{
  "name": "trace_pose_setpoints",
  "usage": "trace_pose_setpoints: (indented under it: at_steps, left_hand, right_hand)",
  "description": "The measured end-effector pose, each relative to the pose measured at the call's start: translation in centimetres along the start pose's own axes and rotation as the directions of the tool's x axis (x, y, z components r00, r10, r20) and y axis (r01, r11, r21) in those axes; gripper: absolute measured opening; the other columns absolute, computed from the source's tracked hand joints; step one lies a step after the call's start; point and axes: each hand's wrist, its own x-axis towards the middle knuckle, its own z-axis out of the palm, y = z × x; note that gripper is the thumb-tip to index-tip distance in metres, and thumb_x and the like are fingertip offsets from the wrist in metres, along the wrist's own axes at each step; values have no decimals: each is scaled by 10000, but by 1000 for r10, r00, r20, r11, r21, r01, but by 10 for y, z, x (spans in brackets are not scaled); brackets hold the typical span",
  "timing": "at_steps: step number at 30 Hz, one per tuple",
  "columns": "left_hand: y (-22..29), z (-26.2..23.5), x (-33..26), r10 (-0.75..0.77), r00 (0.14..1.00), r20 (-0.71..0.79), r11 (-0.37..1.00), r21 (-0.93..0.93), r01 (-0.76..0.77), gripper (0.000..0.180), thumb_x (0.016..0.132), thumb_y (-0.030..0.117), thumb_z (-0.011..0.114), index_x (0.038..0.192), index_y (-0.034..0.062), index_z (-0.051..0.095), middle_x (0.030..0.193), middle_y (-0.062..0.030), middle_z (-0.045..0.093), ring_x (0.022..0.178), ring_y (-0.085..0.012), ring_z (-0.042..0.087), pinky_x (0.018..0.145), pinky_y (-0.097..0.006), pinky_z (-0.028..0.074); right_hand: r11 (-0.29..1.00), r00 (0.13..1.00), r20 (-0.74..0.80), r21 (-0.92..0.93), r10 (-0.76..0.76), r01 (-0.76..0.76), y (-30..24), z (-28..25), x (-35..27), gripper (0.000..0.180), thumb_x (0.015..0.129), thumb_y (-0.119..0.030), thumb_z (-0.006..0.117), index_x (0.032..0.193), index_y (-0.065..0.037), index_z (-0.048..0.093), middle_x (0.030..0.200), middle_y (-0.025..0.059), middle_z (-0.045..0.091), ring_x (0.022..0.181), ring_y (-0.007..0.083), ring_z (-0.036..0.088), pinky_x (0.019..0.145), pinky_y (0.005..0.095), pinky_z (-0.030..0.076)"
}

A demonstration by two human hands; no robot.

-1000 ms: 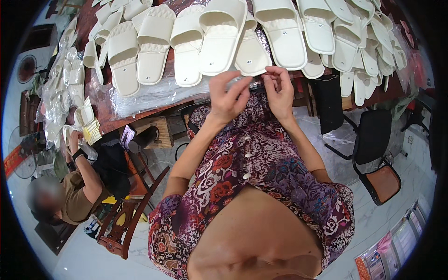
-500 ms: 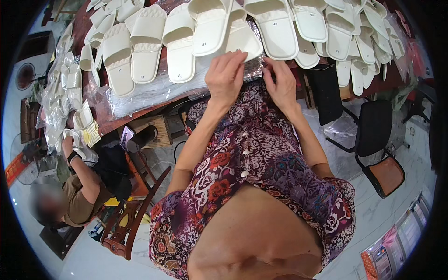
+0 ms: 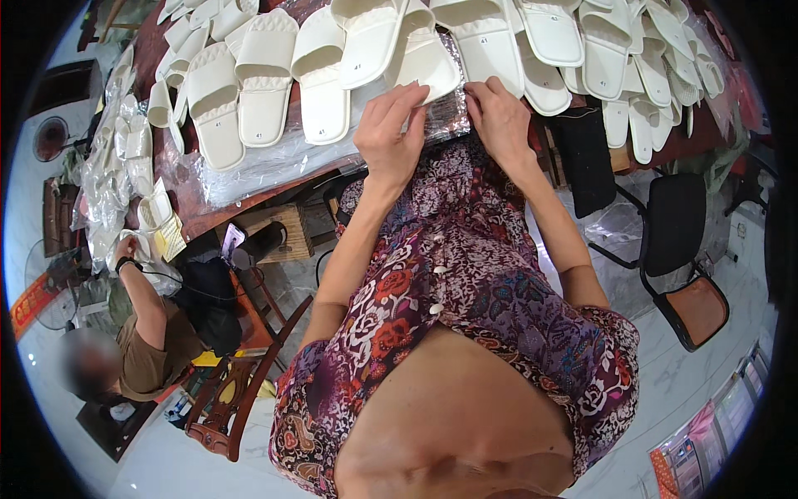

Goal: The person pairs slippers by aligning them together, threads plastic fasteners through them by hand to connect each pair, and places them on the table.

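Note:
A white slide slipper (image 3: 431, 65) lies heel toward me, partly under another white slipper (image 3: 366, 50). My left hand (image 3: 389, 133) is at its heel edge, thumb and fingers pinched together on the near left corner. My right hand (image 3: 502, 125) is just to the right, its thumb and forefinger drawn together at the edge of shiny clear plastic (image 3: 453, 112). This plastic runs along the slipper's right side. A flat stack of clear plastic bags (image 3: 258, 173) lies under the slippers along the table's near edge. What exactly is between my fingertips is partly hidden.
More white slippers (image 3: 214, 125) crowd the red table (image 3: 195, 223), several in a heap (image 3: 644, 100) at right. At left, a co-worker (image 3: 154, 333) sits by slippers in clear plastic (image 3: 125, 158). A black chair (image 3: 675, 224) and a wooden chair (image 3: 223, 399) stand nearby.
My left hand has shifted slightly left and up along the slipper's heel. My right hand's fingertips have moved up a little beside the shiny plastic. The whole view has shifted slightly.

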Motion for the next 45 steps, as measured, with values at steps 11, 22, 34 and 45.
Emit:
trace_pose_setpoints:
  at_steps: [11,22,34,45]
  left_hand:
    - [-1,2,1,21,1000,-4,1000,-11,-21,281,747,-28,779,1000,92,763,1010,-81,752,945,-246,700,831,-344,539]
    - [-5,5,-6,43,999,25,998,-44,-41,338,713,-43,759,1020,98,742,1033,-63,723,952,-282,664,813,-373,546]
    - [-5,8,-7,30,999,24,997,-65,-29,346,702,-35,767,1016,106,744,1034,-56,721,952,-276,662,812,-367,549]
    - [-3,8,-6,6,1000,20,998,-68,-5,342,696,-33,780,1004,114,761,1030,-51,737,941,-260,673,806,-356,541]
  right_hand:
    - [960,956,260,-203,-135,191,5,5,24,115,838,-58,646,898,14,579,907,166,590,720,370,685,590,457,548]
    - [988,942,300,46,-154,147,2,-32,17,193,868,-133,678,955,-2,567,915,171,571,781,390,654,648,473,533]
    - [952,933,224,-59,-281,301,10,13,8,100,821,-48,655,876,34,643,990,183,599,781,370,687,632,451,560]
    - [972,923,312,140,-224,189,2,-28,8,171,850,-89,669,997,-15,621,981,149,611,803,373,650,675,451,538]
